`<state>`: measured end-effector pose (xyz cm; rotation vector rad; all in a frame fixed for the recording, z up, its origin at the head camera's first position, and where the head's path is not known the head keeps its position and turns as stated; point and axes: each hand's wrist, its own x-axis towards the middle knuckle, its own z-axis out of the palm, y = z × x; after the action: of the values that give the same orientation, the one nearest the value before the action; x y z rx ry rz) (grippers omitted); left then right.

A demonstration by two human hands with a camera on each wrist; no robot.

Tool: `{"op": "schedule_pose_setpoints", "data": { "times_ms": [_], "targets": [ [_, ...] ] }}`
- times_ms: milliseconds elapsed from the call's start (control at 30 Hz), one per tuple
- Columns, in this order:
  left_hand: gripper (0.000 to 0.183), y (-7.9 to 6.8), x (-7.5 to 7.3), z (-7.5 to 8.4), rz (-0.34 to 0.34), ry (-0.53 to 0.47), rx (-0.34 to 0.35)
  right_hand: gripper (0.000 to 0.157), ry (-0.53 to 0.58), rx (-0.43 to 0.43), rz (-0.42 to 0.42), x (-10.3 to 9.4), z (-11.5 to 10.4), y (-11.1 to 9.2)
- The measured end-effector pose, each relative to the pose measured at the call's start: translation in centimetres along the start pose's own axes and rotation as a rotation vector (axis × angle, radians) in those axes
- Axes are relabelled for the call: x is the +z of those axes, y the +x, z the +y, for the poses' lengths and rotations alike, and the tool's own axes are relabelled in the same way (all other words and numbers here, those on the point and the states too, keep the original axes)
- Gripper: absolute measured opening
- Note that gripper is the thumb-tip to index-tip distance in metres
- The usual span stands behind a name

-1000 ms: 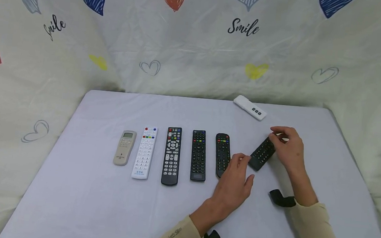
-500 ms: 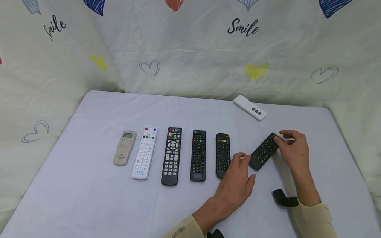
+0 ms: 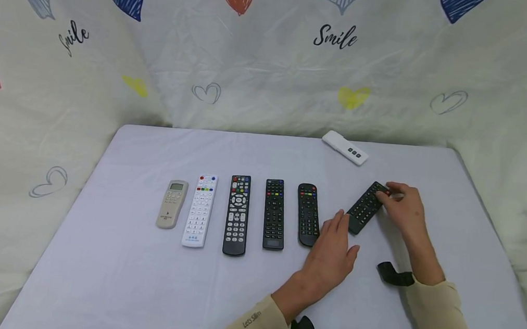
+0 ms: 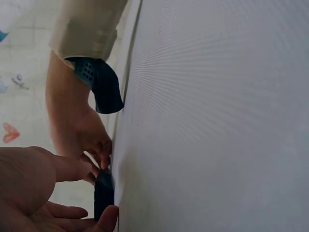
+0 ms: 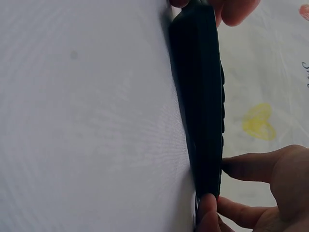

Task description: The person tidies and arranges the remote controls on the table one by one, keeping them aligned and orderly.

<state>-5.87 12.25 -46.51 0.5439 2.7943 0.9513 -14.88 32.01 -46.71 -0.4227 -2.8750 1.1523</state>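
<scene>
A small black remote control [image 3: 365,209] lies slanted at the right of the table, its top end leaning to the right. My right hand [image 3: 405,208] pinches it near that top end; in the right wrist view the thumb [image 5: 253,166] is on the button face, with fingertips at the edge. My left hand [image 3: 329,256] is beside its lower end, fingers fairly straight and fingertips at the corner; whether they touch it I cannot tell. Just left of that hand lies another black remote control [image 3: 308,215] with rounded ends, its lower right edge close to the fingers.
To the left, in a row, lie a black remote [image 3: 274,215], a longer black one with grey buttons [image 3: 237,225], a white remote [image 3: 200,212] and a beige one with a small screen [image 3: 173,203]. A white three-button remote [image 3: 346,148] lies at the table's back edge.
My right hand has shifted right and slightly down, its thumb now on the remote's face near the top. The left hand has edged right, and the slanted remote has moved slightly right.
</scene>
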Motion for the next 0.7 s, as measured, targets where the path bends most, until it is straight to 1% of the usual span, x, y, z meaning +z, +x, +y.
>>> {"op": "schedule_pose_setpoints", "data": {
  "times_ms": [167, 267, 367, 467, 567, 700],
  "targets": [
    [0.066, -0.07, 0.15, 0.24, -0.011, -0.037, -0.011, 0.054, -0.036, -0.016, -0.026, 0.2, -0.08, 0.0],
    [0.067, -0.14, 0.27, 0.4, -0.018, -0.032, -0.015, 0.053, -0.039, -0.029, -0.039, 0.35, -0.27, -0.11],
    [0.067, -0.07, 0.4, 0.43, -0.022, -0.008, -0.021, 0.052, -0.05, -0.067, -0.052, 0.46, -0.31, -0.13],
    [0.068, 0.09, 0.52, 0.37, -0.021, -0.011, -0.035, 0.05, -0.063, -0.11, -0.066, 0.53, -0.28, -0.09],
    [0.069, 0.27, 0.62, 0.28, -0.018, -0.042, -0.055, 0.05, -0.062, -0.137, -0.078, 0.55, -0.22, -0.03],
    [0.07, 0.53, 0.72, 0.25, -0.001, -0.113, -0.073, 0.05, -0.055, -0.154, -0.092, 0.49, -0.3, 0.03]
  ]
}}
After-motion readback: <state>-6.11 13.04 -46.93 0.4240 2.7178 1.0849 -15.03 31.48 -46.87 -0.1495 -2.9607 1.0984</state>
